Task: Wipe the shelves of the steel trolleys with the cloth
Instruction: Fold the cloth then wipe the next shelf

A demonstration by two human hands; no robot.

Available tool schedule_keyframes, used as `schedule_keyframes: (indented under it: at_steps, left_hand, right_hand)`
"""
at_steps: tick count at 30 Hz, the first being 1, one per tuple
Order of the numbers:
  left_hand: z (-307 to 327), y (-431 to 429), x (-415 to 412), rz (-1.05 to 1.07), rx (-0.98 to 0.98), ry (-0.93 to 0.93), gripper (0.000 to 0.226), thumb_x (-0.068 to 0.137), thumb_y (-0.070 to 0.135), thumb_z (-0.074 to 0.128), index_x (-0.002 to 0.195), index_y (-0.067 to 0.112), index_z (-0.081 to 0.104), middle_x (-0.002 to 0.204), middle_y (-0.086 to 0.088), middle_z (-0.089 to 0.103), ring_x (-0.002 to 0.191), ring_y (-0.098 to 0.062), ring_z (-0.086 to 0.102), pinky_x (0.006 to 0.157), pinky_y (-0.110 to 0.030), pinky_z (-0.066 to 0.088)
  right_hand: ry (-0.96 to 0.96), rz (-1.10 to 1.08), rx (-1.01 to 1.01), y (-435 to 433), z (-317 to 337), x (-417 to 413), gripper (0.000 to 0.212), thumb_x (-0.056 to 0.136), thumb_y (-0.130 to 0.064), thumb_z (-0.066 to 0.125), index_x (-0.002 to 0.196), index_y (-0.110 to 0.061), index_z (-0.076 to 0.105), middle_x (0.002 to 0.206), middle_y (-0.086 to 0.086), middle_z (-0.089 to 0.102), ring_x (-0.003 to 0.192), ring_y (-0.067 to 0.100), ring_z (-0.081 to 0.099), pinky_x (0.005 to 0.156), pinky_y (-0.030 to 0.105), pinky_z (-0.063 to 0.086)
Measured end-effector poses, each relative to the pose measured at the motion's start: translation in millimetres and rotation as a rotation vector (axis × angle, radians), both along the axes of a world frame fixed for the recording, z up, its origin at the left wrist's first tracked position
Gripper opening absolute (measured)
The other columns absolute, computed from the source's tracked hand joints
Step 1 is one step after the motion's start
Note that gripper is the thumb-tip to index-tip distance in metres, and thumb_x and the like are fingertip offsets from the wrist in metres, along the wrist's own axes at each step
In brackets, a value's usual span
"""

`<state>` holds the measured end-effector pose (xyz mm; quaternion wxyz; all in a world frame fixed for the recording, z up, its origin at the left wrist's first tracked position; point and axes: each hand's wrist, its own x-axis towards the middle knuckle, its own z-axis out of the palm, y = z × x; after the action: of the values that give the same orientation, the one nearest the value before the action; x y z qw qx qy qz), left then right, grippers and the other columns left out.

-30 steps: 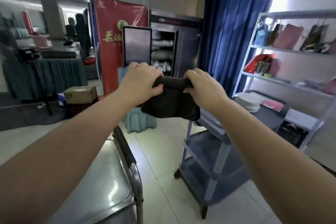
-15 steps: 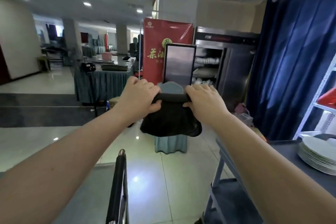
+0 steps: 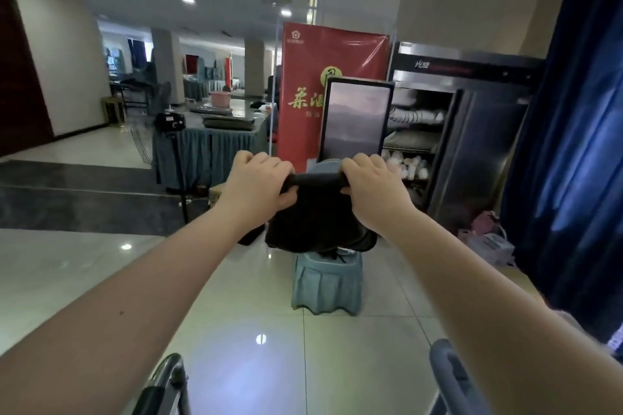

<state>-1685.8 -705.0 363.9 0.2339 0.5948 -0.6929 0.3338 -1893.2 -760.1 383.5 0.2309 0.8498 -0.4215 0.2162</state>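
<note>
A dark cloth (image 3: pixel 317 219) hangs in the air in front of me, held out at arm's length. My left hand (image 3: pixel 258 184) grips its rolled top edge on the left and my right hand (image 3: pixel 372 189) grips it on the right, fingers curled over the fold. At the bottom edge only the steel trolley's handle (image 3: pixel 168 384) shows, left of centre. The grey trolley's handle (image 3: pixel 450 377) pokes up at the bottom right. Both trolleys' shelves are out of sight.
A chair with a teal cover (image 3: pixel 327 283) stands on the tiled floor right behind the cloth. Farther back are a red banner (image 3: pixel 303 84), a framed panel (image 3: pixel 355 118), an open steel cabinet (image 3: pixel 465 131) with dishes, a blue curtain (image 3: pixel 573 145) and a skirted table (image 3: pixel 209 145).
The view has tilted up and swung left, so the trolley shelves, the plates and the wall rack dropped out of sight. Both hands still hold the cloth stretched between them.
</note>
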Motion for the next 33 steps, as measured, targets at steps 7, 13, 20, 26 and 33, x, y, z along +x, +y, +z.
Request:
schedule_keyframes:
  at_steps: [7,13,20,26,33]
  left_hand:
    - [-3,-88,53,0.219,-0.009,-0.009,0.020,0.080,0.031,0.071,0.088,0.013,0.067,0.079,-0.002,0.068,0.078,-0.029,0.063,0.078,-0.043,0.040]
    - [-7,-141,141,0.455,0.048,0.047,0.020,0.085,0.039,0.061,0.093,0.020,0.065,0.085,0.003,0.065,0.086,-0.025,0.058,0.078,-0.038,0.030]
    - [-21,-202,266,0.595,0.046,0.084,0.018,0.086,0.036,0.053,0.092,0.022,0.062,0.083,0.005,0.062,0.083,-0.022,0.054,0.078,-0.039,0.032]
    - [2,-258,359,0.665,0.031,0.110,0.021,0.088,0.036,0.053,0.099,0.021,0.062,0.093,0.004,0.065,0.091,-0.023,0.054,0.081,-0.039,0.032]
    - [13,-288,460,0.861,0.003,0.105,0.024,0.089,0.040,0.052,0.101,0.023,0.063,0.091,0.003,0.065,0.089,-0.023,0.054,0.079,-0.038,0.029]
  right_hand:
    - [-0.049,0.240,-0.012,-138,-6,68,0.012,0.096,-0.028,0.053,0.105,-0.023,0.048,0.102,-0.002,0.050,0.096,0.025,0.048,0.076,0.040,0.034]
    - [-0.059,0.403,0.038,-222,-15,182,0.013,0.094,-0.020,0.057,0.104,-0.023,0.049,0.101,-0.002,0.050,0.093,0.024,0.047,0.070,0.036,0.026]
    - [-0.086,0.543,0.077,-295,-32,322,0.010,0.096,-0.020,0.053,0.106,-0.020,0.051,0.101,0.001,0.050,0.096,0.025,0.048,0.074,0.036,0.026]
    - [-0.156,0.588,0.028,-357,-10,426,0.012,0.094,-0.023,0.054,0.104,-0.017,0.053,0.098,0.004,0.053,0.092,0.028,0.050,0.071,0.038,0.030]
    - [-0.168,0.754,0.085,-405,2,562,0.018,0.094,-0.010,0.050,0.111,-0.015,0.053,0.110,0.008,0.055,0.100,0.029,0.048,0.083,0.045,0.040]
